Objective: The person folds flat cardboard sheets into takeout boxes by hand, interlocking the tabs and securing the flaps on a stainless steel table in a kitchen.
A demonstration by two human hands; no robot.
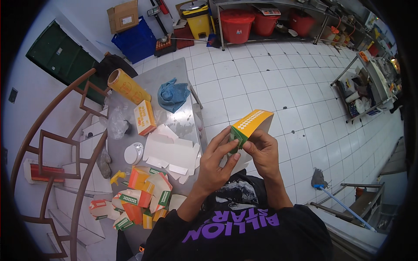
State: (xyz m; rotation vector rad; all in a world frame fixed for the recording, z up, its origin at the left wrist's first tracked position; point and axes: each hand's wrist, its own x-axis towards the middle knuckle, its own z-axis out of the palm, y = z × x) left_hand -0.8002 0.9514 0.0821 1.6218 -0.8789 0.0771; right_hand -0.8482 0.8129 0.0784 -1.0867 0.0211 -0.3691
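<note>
In front of my chest I hold a small cardboard food box, yellow on one side, green at its near end and pale inside. Its near end flaps are bent together. My left hand grips the green end, fingers pressing on the flaps. On the other side my right hand pinches the same end, thumb toward the left fingers. Flat white carton blanks lie on the metal table left of my hands. Nearer to me is a pile of folded orange, yellow and green boxes.
Farther along the table are a yellow roll, a closed orange box, a blue cloth, a plastic bag and a white round container. A brown metal railing runs along the left. A mop lies at right.
</note>
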